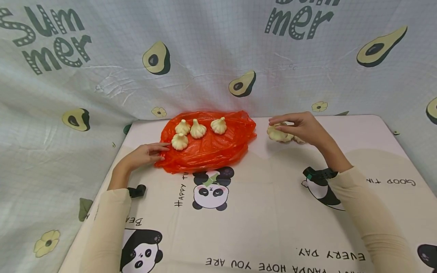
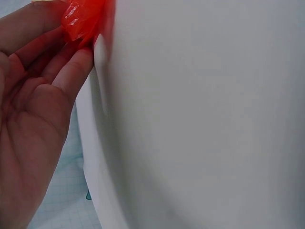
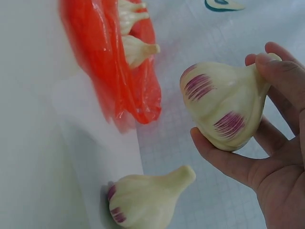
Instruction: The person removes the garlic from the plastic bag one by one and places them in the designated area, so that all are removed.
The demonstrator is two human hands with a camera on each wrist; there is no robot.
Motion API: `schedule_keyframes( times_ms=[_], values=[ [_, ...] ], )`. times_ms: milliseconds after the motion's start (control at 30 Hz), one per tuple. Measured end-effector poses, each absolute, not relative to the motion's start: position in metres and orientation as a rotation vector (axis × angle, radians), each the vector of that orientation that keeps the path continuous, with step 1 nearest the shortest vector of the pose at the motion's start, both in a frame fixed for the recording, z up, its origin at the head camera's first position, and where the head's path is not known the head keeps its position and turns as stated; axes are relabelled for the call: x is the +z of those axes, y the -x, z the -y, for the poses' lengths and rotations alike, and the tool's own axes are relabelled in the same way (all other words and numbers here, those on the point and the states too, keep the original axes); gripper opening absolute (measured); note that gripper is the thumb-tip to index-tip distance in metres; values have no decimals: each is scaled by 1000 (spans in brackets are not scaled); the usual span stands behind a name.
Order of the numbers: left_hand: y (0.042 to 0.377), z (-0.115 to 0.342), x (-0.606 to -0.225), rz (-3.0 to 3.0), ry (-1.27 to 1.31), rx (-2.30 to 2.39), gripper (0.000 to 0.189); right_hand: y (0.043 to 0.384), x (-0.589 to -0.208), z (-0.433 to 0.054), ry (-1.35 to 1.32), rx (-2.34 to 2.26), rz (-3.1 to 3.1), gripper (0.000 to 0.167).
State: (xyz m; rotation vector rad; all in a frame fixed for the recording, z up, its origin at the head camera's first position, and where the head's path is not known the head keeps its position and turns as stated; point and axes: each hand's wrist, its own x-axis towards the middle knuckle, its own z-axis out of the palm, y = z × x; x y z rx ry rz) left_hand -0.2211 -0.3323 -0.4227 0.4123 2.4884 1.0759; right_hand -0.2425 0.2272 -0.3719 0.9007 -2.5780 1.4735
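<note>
A crumpled red plastic bag point(image 1: 222, 149) lies spread on the table, with several pale garlic bulbs point(image 1: 198, 129) on top of it. At the bag's left edge my left hand point(image 1: 145, 155) holds the plastic between thumb and fingers; in the left wrist view the bag's edge point(image 2: 83, 21) reaches the fingertips. My right hand point(image 1: 300, 127), right of the bag, grips a garlic bulb point(image 3: 224, 105) with purple streaks, thumb and fingers around its sides and stem. Beside that hand, a second garlic bulb point(image 3: 143, 202) lies on the table. The held bulb partly hides it in the head view.
The table point(image 1: 266, 216) wears a pale cover printed with pandas and lettering. Behind and at the sides hangs a light curtain point(image 1: 198, 57) with avocado prints, close to the table's far edge.
</note>
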Motion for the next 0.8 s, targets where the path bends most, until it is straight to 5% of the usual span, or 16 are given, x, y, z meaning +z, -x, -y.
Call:
schedule_keyframes(
  times_ms=[800],
  values=[
    [219,334,-423,-2529,-392,1072,39,229,-365,-268,-861,1442,2522,25]
  ],
)
